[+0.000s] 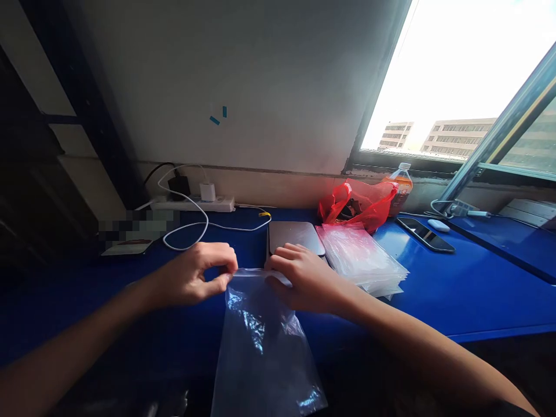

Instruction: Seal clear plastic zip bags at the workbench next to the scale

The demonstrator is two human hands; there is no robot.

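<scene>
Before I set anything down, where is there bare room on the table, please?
On the blue table, the widest bare patch lies between the phone, the clear-bag stack and the front edge. A smaller one sits between the white cable and the silver case. It is crowded where case, stack, red bag and bottle bunch together.

A clear, transparent, rectangular plastic bag (260, 347) hangs on the near side of a flat grey box with rounded corners (295, 234), which serves as landmark. Its top edge runs roughly level, pinched at the left corner by the left hand (211, 273) and gripped towards the right by the right hand (304, 279). The bag looks flat, creased and glossy, its body sloping down towards the wearer, with the lower left part out of view.
</scene>
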